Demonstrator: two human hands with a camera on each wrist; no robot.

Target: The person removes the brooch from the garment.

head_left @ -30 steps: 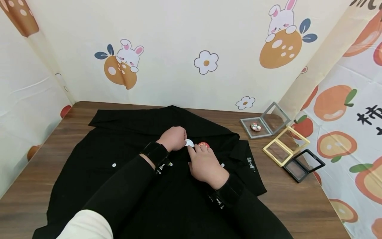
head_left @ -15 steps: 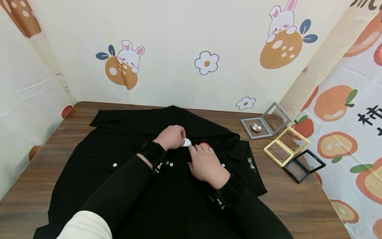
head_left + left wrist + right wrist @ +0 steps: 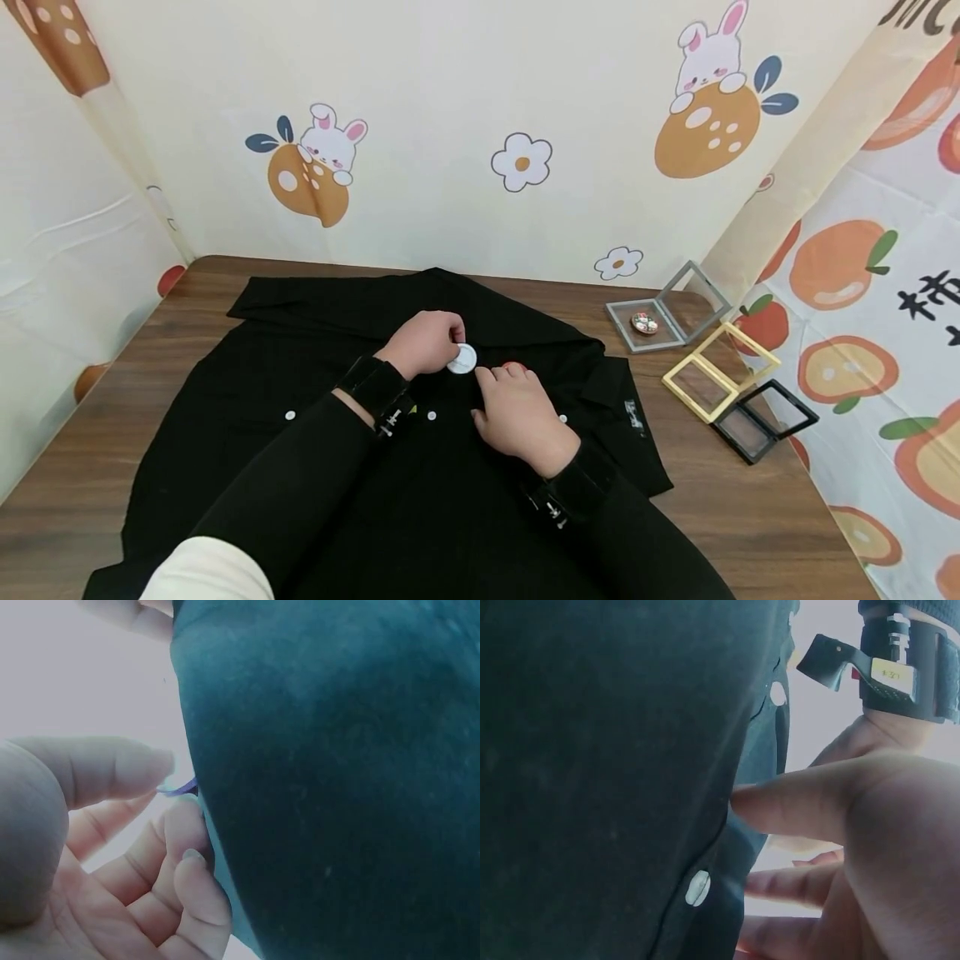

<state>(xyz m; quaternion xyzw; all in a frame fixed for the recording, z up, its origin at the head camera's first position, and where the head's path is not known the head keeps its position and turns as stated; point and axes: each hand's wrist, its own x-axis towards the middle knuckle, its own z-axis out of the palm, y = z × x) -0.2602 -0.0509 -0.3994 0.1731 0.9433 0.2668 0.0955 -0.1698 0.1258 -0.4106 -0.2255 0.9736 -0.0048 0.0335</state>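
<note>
Left hand and white disc: moved slightly leftward since the earlier head view, the disc's round face more fully shown. Right hand: scarcely shifted.

White disc: one, held near the centre of the frame, over the upper part of a spread black shirt. Grip: left thumb and fingertips pinched its upper left edge. Orientation: flat face tilted up toward the viewer; being round, it offered no long axis. Pin or clasp: not discernible.

Red badge: one, just beyond the right fingertips, partly hidden; whether pressed by them, could not be told. Right hand otherwise held nothing visible, fingers loosely extended over the cloth.

Step, as judged: positioning the disc beside the red badge. Next move probably called for settling its angle while the right hand steadied the cloth.

Right of frame: grey case, open, containing a patterned badge.
</note>
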